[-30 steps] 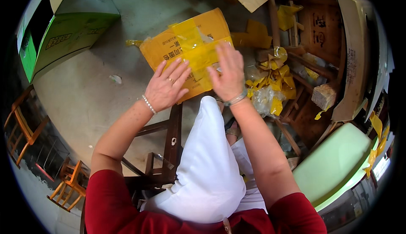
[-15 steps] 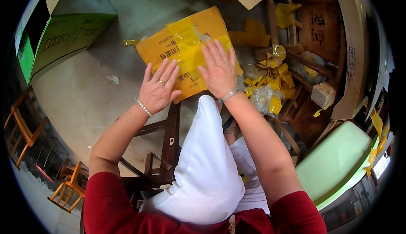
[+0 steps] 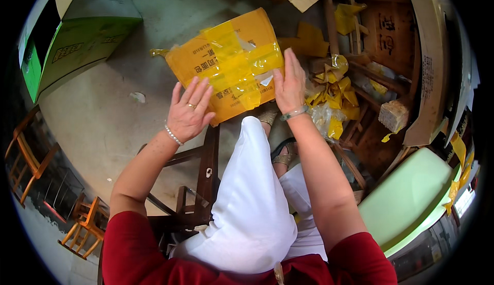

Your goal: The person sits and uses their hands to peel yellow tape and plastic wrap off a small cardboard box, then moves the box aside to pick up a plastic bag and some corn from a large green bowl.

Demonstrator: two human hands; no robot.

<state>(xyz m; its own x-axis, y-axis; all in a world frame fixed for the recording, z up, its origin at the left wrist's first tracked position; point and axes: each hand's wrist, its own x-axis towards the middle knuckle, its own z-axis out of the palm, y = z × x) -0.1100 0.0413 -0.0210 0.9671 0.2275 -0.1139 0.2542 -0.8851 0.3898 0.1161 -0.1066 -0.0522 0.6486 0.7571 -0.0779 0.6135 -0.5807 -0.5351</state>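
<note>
A yellow-orange cardboard piece (image 3: 191,61), perhaps a flattened carton or shallow box, lies tilted in front of my knees. Strips of shiny yellow packing tape (image 3: 222,45) cross its printed top face. My left hand (image 3: 188,107) lies open at its lower left edge, fingertips on the cardboard, a ring on one finger. Along its right edge stands my right hand (image 3: 290,87), fingers stretched out, the thumb touching the side. Neither hand grips anything. What supports the cardboard from below is hidden.
Crumpled yellow tape and clear plastic (image 3: 334,97) lie just right of my right hand, beside an overturned wooden piece of furniture (image 3: 386,32). A green carton (image 3: 87,43) stands far left. A pale green plastic tub (image 3: 411,197) is at lower right, a small wooden chair (image 3: 85,228) at lower left.
My right hand has slid right, off the taped top face to the right edge of the cardboard. My left hand has shifted slightly left and down. The cardboard has hardly moved.
</note>
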